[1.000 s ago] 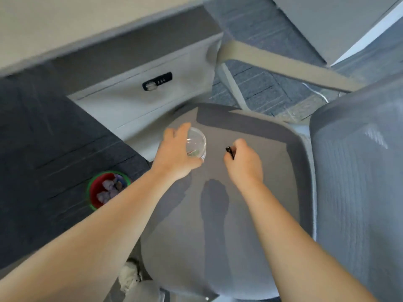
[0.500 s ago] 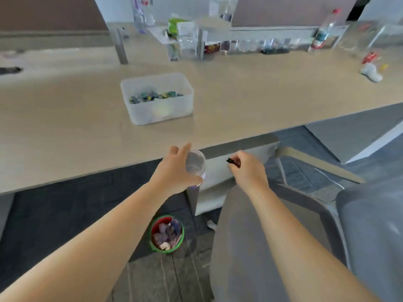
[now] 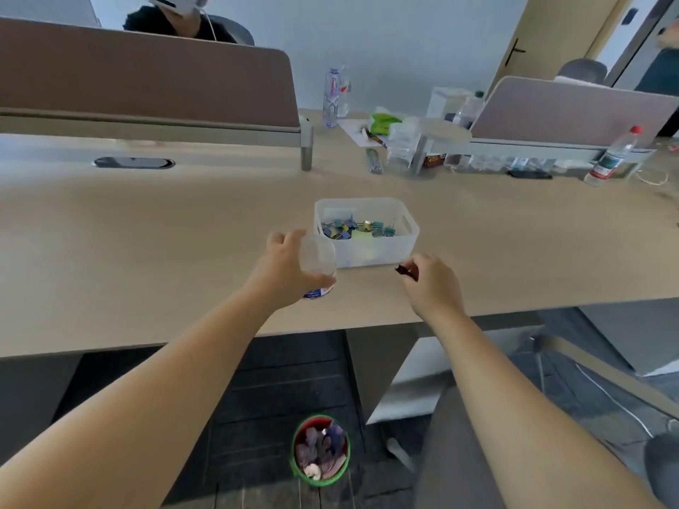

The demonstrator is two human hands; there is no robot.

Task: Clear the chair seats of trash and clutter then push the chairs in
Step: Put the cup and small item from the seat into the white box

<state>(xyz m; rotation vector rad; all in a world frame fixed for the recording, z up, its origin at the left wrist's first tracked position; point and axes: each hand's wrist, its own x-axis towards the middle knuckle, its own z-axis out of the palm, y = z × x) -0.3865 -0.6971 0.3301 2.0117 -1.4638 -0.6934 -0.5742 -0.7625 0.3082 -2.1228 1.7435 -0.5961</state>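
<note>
Two hands over worktop (image 3: 147,251), mid-frame. Left hand (image 3: 284,270): fingers wrapped around one clear cup (image 3: 318,262), its lower label partly hidden. Right hand (image 3: 431,282): fingers pinched on one small dark item (image 3: 406,270), too small to identify. One translucent bin (image 3: 367,233) of clips just beyond both. One trash bucket (image 3: 320,450) on floor, lower centre. Chair (image 3: 452,453) cut off, lower right.
</note>
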